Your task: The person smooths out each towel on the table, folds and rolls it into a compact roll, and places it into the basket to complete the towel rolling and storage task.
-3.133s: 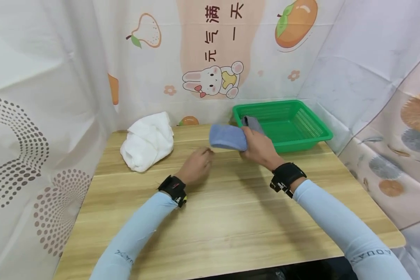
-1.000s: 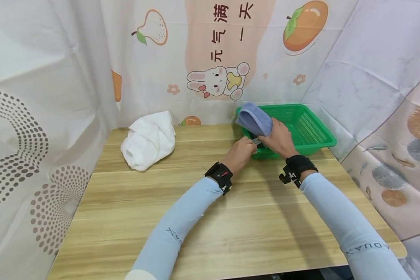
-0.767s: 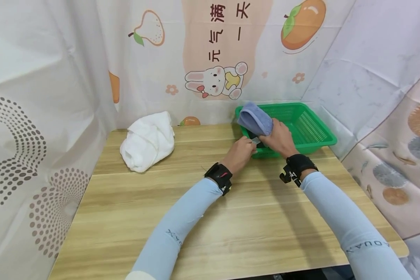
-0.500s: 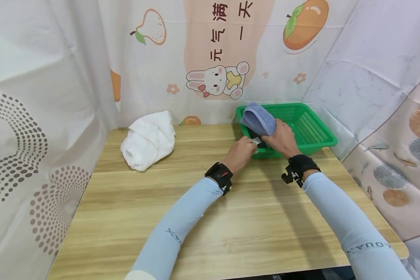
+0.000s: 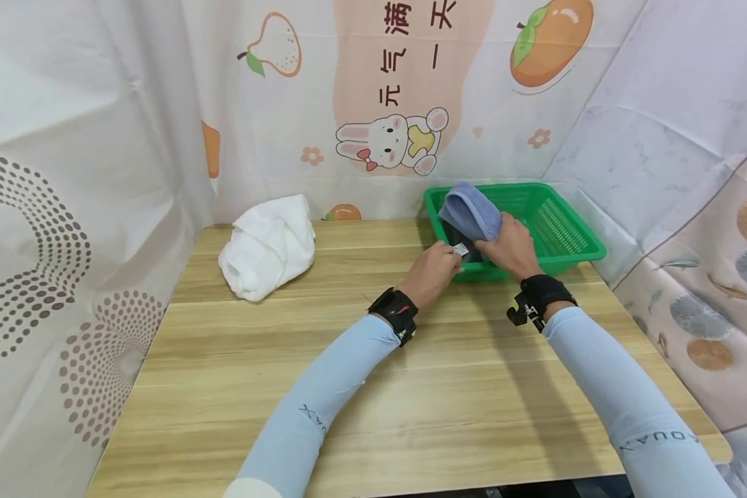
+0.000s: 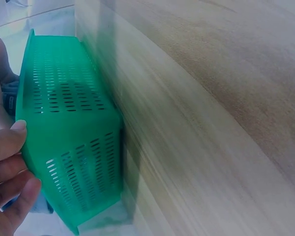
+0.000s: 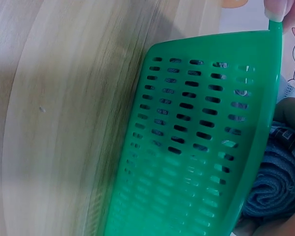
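My right hand [image 5: 505, 245] grips a rolled blue towel [image 5: 469, 206] and holds it low over the near left part of a green slotted basket [image 5: 566, 238]. In the right wrist view the towel roll [image 7: 270, 191] lies just inside the basket wall [image 7: 196, 137]. My left hand [image 5: 434, 268] pinches the basket's near rim at its left corner. The left wrist view shows that hand [image 6: 5, 167] with its thumb against the green wall [image 6: 68, 98]. A dark grey cloth [image 5: 463, 243] shows under the blue towel; how it lies is hidden.
A crumpled white towel [image 5: 268, 245] lies at the back left of the wooden table [image 5: 411, 387]. Printed curtains close in the table on the left, back and right. The basket stands in the back right corner.
Three seconds ago my left hand lay at mid-table and the right held the towel left of the basket. Since then both reached the basket, and the towel has sunk slightly in the last second.
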The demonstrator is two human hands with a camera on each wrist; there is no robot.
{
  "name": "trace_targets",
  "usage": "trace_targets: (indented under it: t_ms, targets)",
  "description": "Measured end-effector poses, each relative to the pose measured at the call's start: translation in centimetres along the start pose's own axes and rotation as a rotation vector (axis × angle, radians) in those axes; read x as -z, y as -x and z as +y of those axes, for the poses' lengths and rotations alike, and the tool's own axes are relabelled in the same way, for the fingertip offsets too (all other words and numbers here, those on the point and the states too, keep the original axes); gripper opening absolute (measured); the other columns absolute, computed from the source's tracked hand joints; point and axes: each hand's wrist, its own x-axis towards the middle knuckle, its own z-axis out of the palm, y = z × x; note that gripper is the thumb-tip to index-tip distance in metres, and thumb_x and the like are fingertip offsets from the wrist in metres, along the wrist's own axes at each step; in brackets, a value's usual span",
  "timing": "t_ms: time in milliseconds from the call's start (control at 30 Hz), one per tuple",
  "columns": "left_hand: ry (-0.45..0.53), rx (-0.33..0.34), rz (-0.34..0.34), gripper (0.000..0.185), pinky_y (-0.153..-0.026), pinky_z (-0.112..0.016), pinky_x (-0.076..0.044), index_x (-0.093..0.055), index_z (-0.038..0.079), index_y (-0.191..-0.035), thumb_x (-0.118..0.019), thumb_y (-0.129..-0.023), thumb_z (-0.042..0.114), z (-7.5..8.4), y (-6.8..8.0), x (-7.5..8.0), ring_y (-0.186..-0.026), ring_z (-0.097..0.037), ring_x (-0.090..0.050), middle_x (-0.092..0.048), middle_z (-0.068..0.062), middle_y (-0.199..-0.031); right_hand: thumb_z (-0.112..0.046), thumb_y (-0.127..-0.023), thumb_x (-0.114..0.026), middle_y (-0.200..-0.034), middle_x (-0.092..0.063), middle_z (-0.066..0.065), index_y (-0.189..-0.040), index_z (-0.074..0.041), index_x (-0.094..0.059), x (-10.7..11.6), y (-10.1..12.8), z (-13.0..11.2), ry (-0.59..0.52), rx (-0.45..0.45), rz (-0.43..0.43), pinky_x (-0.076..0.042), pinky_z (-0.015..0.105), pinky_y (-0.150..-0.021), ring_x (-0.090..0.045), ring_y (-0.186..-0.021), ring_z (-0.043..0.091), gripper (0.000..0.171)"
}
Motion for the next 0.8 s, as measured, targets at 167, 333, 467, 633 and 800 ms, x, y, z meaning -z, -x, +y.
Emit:
trace_targets:
  t_ms: [167, 333, 467, 633, 800]
  targets:
    - [0.006, -0.003, 0.007, 0.01, -0.082, -0.022, -0.048, -0.078, 0.011, -0.097, -0.073, -0.098, 0.02, 0.0, 0.1, 0.0, -0.09, -0.016, -0.059, -0.071, 0.0, -0.096, -0.026, -0.091, -0.072, -0.136, -0.049, 0.039, -0.151, 0.012, -0.033, 0.1, 0.1, 0.3, -0.005, -0.017, -0.005, -0.045, 0.067, -0.093, -0.051, -0.12, 0.054, 0.081]
    - [-0.004, -0.002, -0.01, 0.012, -0.083, -0.022, -0.048, -0.078, 0.011, -0.098, -0.071, -0.099, 0.022, -0.1, 0.2, 0.2, -0.091, -0.016, -0.059, -0.071, 0.0, -0.098, -0.026, -0.09, -0.072, -0.134, -0.05, 0.039, -0.15, 0.012, -0.034, 0.2, 0.1, 0.4, 0.0, -0.033, -0.005, -0.045, 0.067, -0.092, -0.052, -0.118, 0.054, 0.08]
    - [-0.007, 0.004, -0.019, 0.013, -0.084, -0.022, -0.047, -0.078, 0.012, -0.1, -0.071, -0.099, 0.023, -0.1, 0.2, 0.1, -0.092, -0.015, -0.058, -0.071, 0.001, -0.099, -0.027, -0.091, -0.071, -0.134, -0.049, 0.04, -0.15, 0.013, -0.033, 0.2, 0.1, 0.6, 0.0, -0.042, -0.013, -0.045, 0.067, -0.092, -0.052, -0.118, 0.055, 0.08]
    - [-0.006, 0.006, -0.013, 0.013, -0.082, -0.023, -0.047, -0.078, 0.012, -0.099, -0.071, -0.099, 0.023, -0.2, 0.2, -0.1, -0.09, -0.015, -0.058, -0.071, 0.001, -0.098, -0.026, -0.091, -0.071, -0.13, -0.051, 0.041, -0.147, 0.015, -0.036, 0.3, 0.1, 1.0, 0.007, -0.047, -0.004, -0.046, 0.067, -0.09, -0.053, -0.115, 0.055, 0.078]
    - [-0.008, 0.008, -0.003, 0.012, -0.081, -0.023, -0.047, -0.078, 0.012, -0.099, -0.072, -0.098, 0.023, -0.2, 0.2, -0.3, -0.089, -0.015, -0.058, -0.071, 0.001, -0.097, -0.027, -0.091, -0.07, -0.128, -0.051, 0.042, -0.145, 0.017, -0.036, 0.4, 0.0, 1.4, 0.01, -0.061, -0.003, -0.047, 0.067, -0.089, -0.053, -0.113, 0.056, 0.077]
